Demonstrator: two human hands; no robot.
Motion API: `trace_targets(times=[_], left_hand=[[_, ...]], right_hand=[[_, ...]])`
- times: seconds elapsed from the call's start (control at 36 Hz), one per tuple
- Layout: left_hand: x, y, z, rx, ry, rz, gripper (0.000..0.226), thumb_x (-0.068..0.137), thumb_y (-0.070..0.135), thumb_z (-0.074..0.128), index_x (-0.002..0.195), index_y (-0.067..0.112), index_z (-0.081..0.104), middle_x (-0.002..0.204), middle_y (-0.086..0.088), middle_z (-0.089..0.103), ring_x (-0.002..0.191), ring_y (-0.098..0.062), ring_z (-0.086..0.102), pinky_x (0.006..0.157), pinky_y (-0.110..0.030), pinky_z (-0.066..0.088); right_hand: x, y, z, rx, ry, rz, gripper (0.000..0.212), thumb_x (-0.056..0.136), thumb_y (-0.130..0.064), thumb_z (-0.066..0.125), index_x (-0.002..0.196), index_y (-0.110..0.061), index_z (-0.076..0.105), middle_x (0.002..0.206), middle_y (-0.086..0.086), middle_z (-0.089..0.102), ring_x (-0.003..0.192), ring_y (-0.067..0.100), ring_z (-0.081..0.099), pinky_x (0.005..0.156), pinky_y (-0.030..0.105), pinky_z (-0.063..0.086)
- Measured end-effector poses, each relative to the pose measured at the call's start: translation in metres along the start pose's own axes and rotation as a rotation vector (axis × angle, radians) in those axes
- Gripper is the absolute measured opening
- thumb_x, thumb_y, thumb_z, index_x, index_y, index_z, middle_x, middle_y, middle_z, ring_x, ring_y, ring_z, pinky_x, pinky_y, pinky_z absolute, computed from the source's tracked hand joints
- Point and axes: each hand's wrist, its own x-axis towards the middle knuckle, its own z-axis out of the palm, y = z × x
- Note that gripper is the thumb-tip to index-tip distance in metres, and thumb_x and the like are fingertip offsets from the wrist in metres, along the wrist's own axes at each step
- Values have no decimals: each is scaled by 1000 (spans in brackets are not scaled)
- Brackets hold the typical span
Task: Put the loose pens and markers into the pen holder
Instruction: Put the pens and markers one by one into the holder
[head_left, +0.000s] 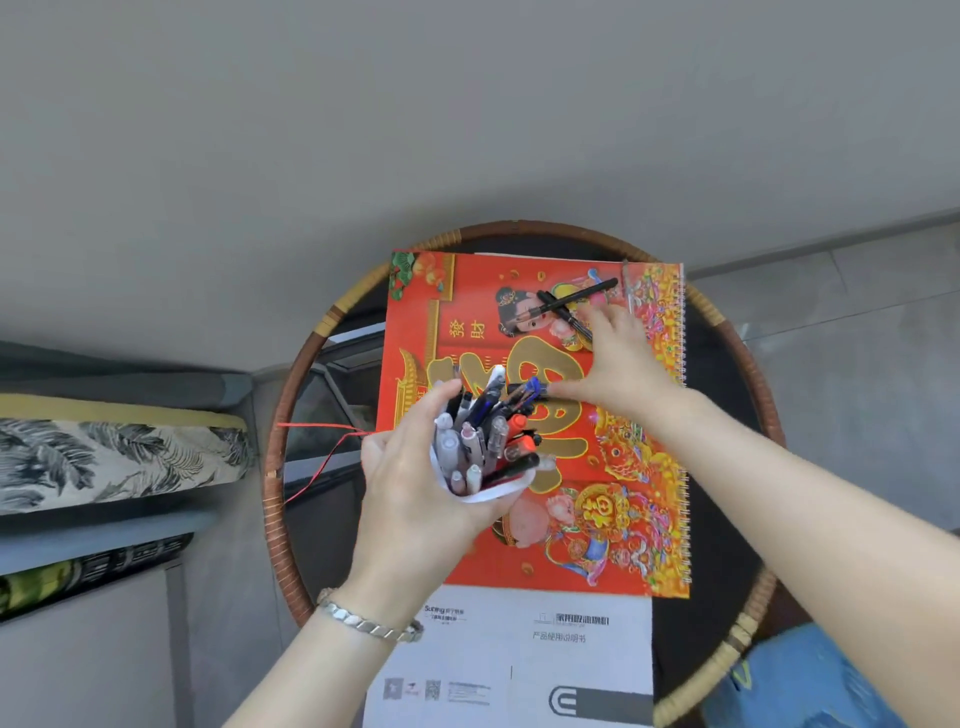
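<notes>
The left hand (415, 483) wraps the full pen holder (480, 447) above the red calendar (540, 426), while the right hand (618, 358), fingers spread, touches two loose black pens (574, 301) just beyond it.

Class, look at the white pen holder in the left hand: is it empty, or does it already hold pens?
Well filled. The pen holder, gripped by the left hand, bristles with pens crowding its mouth.

A round table (291, 395) with a woven rattan rim and dark glass top stands on grey floor tiles (857, 312). To the left lies a cushion (114, 457) printed with dark leaves — a plain grey wall (363, 104) fills the upper view.
</notes>
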Motion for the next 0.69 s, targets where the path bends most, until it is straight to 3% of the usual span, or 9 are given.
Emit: trace_targets(times=[0.03, 0.08, 0.17, 0.25, 0.39, 0.5, 0.58, 0.64, 0.69], left_hand=[[2, -1, -1, 4, 13, 8, 83, 52, 38, 88, 105, 66, 31, 96, 38, 26, 104, 11, 29, 76, -7, 37], [4, -1, -2, 7, 29, 2, 84, 51, 40, 88, 107, 65, 31, 97, 39, 27, 104, 13, 28, 83, -13, 37], [5, 1, -6, -16, 36, -47, 84, 51, 39, 88, 104, 66, 29, 97, 38, 27, 109, 2, 29, 77, -10, 36], [5, 2, -10, -41, 35, -85, 83, 53, 28, 87, 101, 66, 30, 97, 31, 29, 109, -1, 28, 69, -6, 32], [-2, 2, -14, -62, 45, -141, 86, 54, 19, 85, 110, 57, 31, 99, 24, 35, 109, -4, 28, 65, -2, 37], [-8, 4, -17, -113, 51, -200, 84, 56, 11, 84, 114, 48, 36, 105, 6, 41, 104, -2, 31, 55, 10, 32], [-13, 2, -20, -71, 38, -212, 88, 53, 18, 85, 116, 52, 34, 112, 3, 38, 105, -1, 30, 56, 5, 37], [-16, 1, -21, -65, 38, -218, 89, 52, 18, 86, 116, 52, 34, 114, 2, 39, 107, -3, 29, 56, 9, 33], [-19, 2, -20, -65, 36, -220, 88, 53, 15, 85, 116, 51, 35, 116, -1, 41, 108, -4, 29, 54, 11, 31]], right_hand=[[6, 1, 3, -92, -38, 11, 102, 67, -42, 78, 145, -15, 20, 151, 16, 22, 141, 33, 17, 115, 45, 20], [11, 3, 11, -224, -40, 5, 102, 67, -45, 77, 145, -14, 19, 145, 19, 32, 135, 35, 28, 111, 45, 28], [9, 4, 22, -335, 3, -27, 85, 76, -41, 71, 141, -10, 25, 131, 20, 45, 122, 35, 42, 100, 43, 38], [1, 4, 33, -387, -37, -76, 61, 84, -21, 62, 135, -5, 31, 122, 19, 52, 114, 34, 47, 88, 40, 42], [-17, 6, 46, -467, -138, -134, 34, 90, -4, 43, 124, -5, 39, 118, 16, 53, 103, 34, 54, 69, 37, 40], [-40, 2, 45, -93, -188, -115, 12, 94, -16, 44, 102, -8, 48, 97, 10, 46, 82, 29, 53, 67, 37, 41], [-69, -10, 32, 301, -31, -14, 23, 94, -23, 47, 75, -12, 47, 81, 5, 45, 65, 16, 46, 56, 25, 36], [-88, -21, 15, 610, 66, 98, 20, 94, -22, 50, 80, -8, 55, 78, 5, 55, 63, 10, 56, 53, 14, 41], [-104, -27, -1, 880, 133, 181, 20, 93, -20, 50, 79, -14, 62, 71, 1, 61, 64, 2, 61, 64, 10, 45]])
